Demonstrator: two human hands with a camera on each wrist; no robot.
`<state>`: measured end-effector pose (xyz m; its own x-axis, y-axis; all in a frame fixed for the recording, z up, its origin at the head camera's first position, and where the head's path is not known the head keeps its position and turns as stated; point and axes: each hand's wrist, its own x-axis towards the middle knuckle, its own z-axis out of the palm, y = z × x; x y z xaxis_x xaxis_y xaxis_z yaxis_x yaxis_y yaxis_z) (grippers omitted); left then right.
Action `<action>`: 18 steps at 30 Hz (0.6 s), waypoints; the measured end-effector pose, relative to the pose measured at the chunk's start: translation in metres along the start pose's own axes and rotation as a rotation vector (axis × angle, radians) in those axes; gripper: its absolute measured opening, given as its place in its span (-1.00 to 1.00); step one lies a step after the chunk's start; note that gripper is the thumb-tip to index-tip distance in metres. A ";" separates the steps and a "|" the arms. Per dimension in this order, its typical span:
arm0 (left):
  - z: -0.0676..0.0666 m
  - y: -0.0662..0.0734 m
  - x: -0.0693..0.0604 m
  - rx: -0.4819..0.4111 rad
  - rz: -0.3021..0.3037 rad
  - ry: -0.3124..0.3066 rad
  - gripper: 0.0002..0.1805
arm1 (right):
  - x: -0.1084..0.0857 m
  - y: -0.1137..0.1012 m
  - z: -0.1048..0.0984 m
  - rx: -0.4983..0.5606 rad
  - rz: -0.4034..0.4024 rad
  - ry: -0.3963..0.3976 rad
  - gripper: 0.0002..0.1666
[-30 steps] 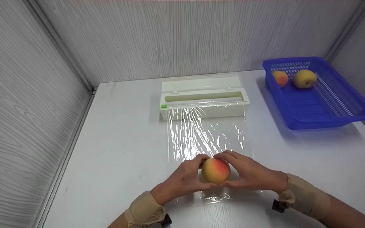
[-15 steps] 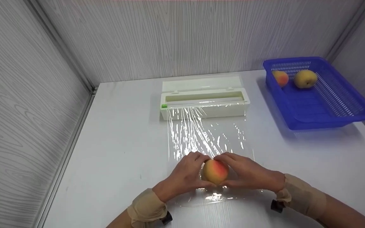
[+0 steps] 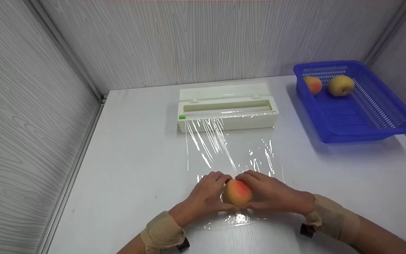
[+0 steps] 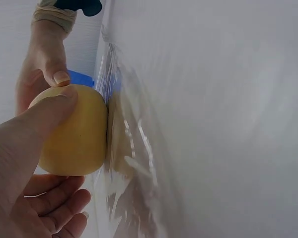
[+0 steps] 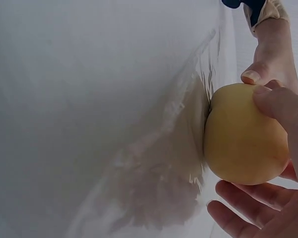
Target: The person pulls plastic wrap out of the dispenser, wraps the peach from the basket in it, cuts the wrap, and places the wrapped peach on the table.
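A yellow peach with a red blush point(image 3: 239, 193) stands on a sheet of clear cling film point(image 3: 210, 148) near the table's front. My left hand point(image 3: 204, 195) holds the peach from the left, thumb at its near side and fingers at its far side. From the right, my right hand point(image 3: 277, 194) grips it the same way. In the left wrist view the peach point(image 4: 77, 131) touches the film, and the left thumb presses its side. The right wrist view shows the peach point(image 5: 246, 134) between the right thumb and fingers.
Behind the film stands its white dispenser box point(image 3: 229, 121), lid raised and a green slider point(image 3: 182, 116) at its left end. At the back right, a blue basket point(image 3: 330, 132) holds two peaches point(image 3: 341, 85). Pale wood-grain panels point(image 3: 189, 42) enclose the table.
Both hands stay on the peach, which has shifted very slightly downward and leftward in the head view. The creases and shine on the cling film have changed.
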<state>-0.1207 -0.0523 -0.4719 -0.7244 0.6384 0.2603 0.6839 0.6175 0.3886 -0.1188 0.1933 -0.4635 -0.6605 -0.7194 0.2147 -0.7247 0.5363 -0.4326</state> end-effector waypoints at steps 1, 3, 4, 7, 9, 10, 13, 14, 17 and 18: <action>0.000 0.000 -0.001 -0.001 0.000 0.001 -0.17 | 0.000 0.000 0.000 0.003 -0.005 0.005 -0.18; 0.000 0.000 -0.002 -0.007 -0.010 -0.008 -0.16 | 0.000 0.000 0.001 0.018 -0.012 0.008 -0.18; 0.000 0.000 -0.002 -0.010 -0.018 -0.015 -0.15 | 0.000 0.000 0.001 0.024 -0.015 0.008 -0.18; 0.000 0.001 -0.003 -0.033 -0.051 -0.047 -0.11 | 0.000 -0.001 -0.001 0.054 -0.006 -0.012 -0.18; 0.000 0.001 -0.004 -0.047 -0.066 -0.064 -0.09 | -0.001 -0.001 -0.001 0.072 0.005 -0.029 -0.17; 0.001 0.001 -0.004 -0.052 -0.067 -0.067 -0.09 | -0.001 -0.001 -0.001 0.076 0.008 -0.034 -0.16; 0.002 0.001 -0.004 -0.056 -0.065 -0.068 -0.08 | -0.002 -0.001 0.000 0.085 0.015 -0.044 -0.14; 0.002 0.001 -0.004 -0.053 -0.066 -0.067 -0.05 | -0.003 0.000 0.001 0.083 0.016 -0.044 -0.12; 0.002 0.002 -0.005 -0.033 -0.062 -0.061 0.05 | -0.007 0.000 0.000 0.091 0.027 -0.043 -0.05; 0.002 0.001 -0.006 -0.025 -0.058 -0.055 0.09 | -0.008 0.001 -0.001 0.095 0.034 -0.041 -0.01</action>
<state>-0.1153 -0.0541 -0.4747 -0.7563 0.6265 0.1884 0.6380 0.6428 0.4239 -0.1139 0.2001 -0.4649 -0.6747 -0.7199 0.1631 -0.6785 0.5179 -0.5209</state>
